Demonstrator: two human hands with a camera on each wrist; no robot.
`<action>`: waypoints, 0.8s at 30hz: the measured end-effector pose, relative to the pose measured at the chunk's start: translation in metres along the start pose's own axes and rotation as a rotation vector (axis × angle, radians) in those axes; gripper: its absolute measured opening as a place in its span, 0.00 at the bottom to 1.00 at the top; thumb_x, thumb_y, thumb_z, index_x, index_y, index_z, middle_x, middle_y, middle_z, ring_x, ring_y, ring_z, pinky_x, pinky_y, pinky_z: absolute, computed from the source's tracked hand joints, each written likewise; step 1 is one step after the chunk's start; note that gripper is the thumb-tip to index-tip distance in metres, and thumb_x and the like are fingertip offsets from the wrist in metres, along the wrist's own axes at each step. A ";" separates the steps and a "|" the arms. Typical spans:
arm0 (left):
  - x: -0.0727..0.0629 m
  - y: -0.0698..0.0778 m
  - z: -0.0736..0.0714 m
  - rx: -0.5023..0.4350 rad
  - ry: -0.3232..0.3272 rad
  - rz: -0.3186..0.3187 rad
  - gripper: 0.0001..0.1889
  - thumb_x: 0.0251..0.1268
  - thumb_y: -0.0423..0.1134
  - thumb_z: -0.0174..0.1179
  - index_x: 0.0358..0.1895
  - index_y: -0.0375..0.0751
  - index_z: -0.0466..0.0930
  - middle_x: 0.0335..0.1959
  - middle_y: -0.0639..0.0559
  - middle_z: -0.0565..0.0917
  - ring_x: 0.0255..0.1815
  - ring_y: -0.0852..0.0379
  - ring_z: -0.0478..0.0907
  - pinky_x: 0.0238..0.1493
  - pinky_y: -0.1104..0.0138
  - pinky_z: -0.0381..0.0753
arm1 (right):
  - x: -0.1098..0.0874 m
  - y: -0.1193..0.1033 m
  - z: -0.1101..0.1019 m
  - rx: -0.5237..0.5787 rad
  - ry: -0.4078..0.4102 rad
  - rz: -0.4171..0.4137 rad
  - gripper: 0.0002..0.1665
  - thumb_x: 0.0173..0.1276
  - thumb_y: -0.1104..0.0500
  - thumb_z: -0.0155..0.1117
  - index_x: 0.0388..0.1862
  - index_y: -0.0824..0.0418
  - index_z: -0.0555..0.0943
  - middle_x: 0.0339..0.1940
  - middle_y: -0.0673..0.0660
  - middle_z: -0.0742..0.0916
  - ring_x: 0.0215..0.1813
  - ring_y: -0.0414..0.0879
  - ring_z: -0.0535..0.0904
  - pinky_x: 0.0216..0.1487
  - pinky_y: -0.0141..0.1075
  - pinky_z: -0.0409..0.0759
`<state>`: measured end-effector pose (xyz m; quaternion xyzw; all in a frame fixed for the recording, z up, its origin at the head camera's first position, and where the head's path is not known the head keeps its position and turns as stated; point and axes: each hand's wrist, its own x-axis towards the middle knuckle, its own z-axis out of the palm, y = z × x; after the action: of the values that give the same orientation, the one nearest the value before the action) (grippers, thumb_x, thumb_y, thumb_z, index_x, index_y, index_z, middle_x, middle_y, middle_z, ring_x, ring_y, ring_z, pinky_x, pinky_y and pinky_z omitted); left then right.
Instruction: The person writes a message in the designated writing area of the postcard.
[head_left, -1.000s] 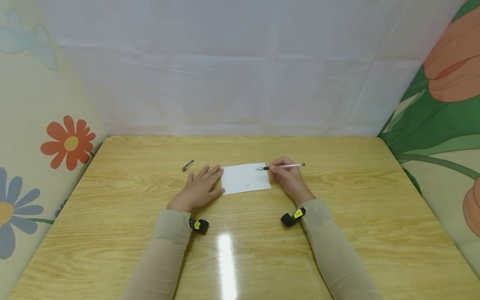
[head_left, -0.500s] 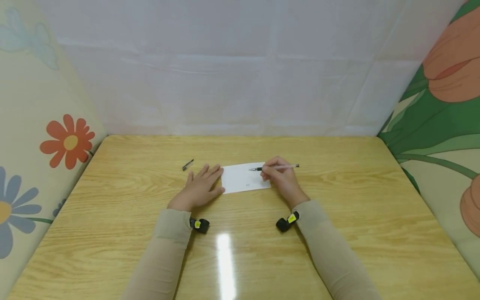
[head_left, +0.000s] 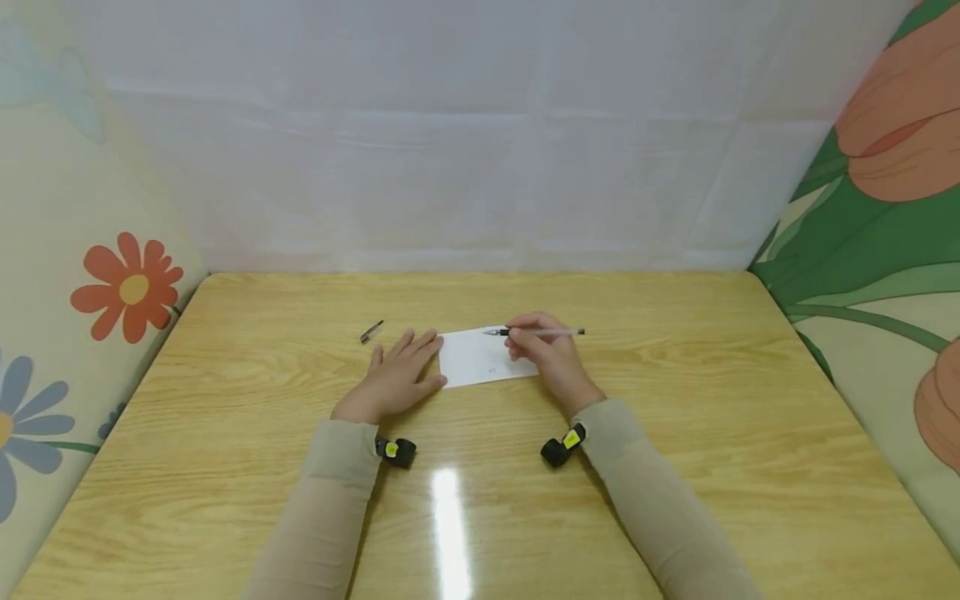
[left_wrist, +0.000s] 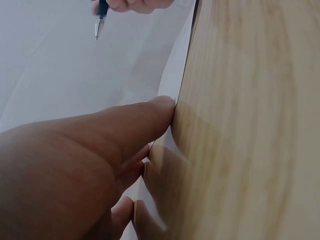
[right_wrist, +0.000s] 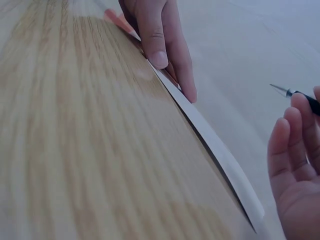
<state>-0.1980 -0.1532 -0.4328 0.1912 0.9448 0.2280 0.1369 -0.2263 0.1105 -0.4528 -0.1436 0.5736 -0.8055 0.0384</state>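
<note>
- My long beige fabric sleeves (head_left: 315, 517), ending in broad beige cuffs (head_left: 343, 450)
- Small black devices (head_left: 406, 453) I wear, one by each cuff
- A bright yellow marking (head_left: 573, 438) on each

The right hand (head_left: 549, 354) covers the corner of the white sheet (head_left: 468, 358) toward the far right corner of the table (head_left: 525, 517) and hides a stretch of the pen (head_left: 566, 332). A little mark (head_left: 492, 370) on the sheet is too small to read. The tiny object (head_left: 372, 332) toward the table's far left corner may be a pen cap. Both sleeves (head_left: 307, 533) run out of sight below, as does the table's near edge.
</note>
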 end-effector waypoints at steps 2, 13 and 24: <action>0.000 -0.001 0.001 0.003 0.006 -0.002 0.36 0.80 0.50 0.51 0.81 0.38 0.51 0.83 0.42 0.48 0.82 0.35 0.35 0.72 0.30 0.27 | 0.002 0.001 0.004 -0.003 0.022 0.014 0.08 0.71 0.70 0.60 0.41 0.59 0.84 0.32 0.54 0.86 0.33 0.42 0.82 0.39 0.31 0.84; 0.000 -0.001 0.000 -0.019 0.007 -0.009 0.36 0.79 0.50 0.53 0.81 0.38 0.52 0.83 0.41 0.48 0.82 0.35 0.35 0.72 0.30 0.27 | 0.012 0.006 0.027 0.057 0.105 0.030 0.08 0.69 0.72 0.63 0.41 0.62 0.83 0.33 0.53 0.86 0.31 0.41 0.80 0.37 0.30 0.82; -0.002 0.000 0.000 -0.033 0.015 -0.007 0.36 0.79 0.50 0.53 0.81 0.38 0.52 0.83 0.41 0.48 0.82 0.35 0.35 0.72 0.30 0.26 | 0.021 0.009 0.040 -0.012 0.145 0.006 0.10 0.68 0.70 0.64 0.47 0.75 0.81 0.33 0.52 0.85 0.31 0.41 0.79 0.39 0.30 0.82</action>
<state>-0.1958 -0.1541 -0.4318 0.1839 0.9427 0.2442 0.1339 -0.2365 0.0658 -0.4455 -0.0834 0.5801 -0.8103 -0.0016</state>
